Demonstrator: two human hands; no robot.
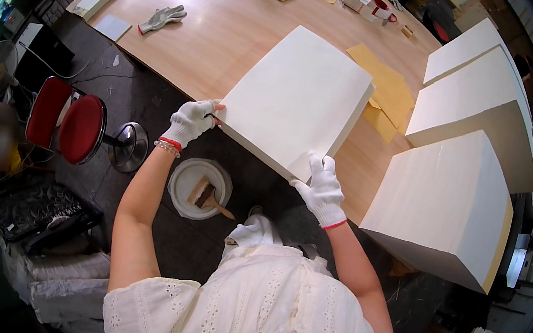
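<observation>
A thick, squared stack of white paper (296, 96) lies on the wooden table, its near edge at the table's front edge. My left hand (190, 121), in a white knit glove with bare fingertips showing, grips the stack's near left corner. At the near right corner my right hand (321, 190), also gloved, has its fingers on the top sheet and its thumb at the front edge. Both hands are closed on the stack. Its underside is hidden.
Tall paper stacks (436, 182) line the table's right side. Brown paper sheets (384, 88) lie beside my stack. A loose glove (163, 19) rests at the left. Below are a lidded white bucket (175, 185) with a brush (207, 198) on top and a red swivel chair (80, 128).
</observation>
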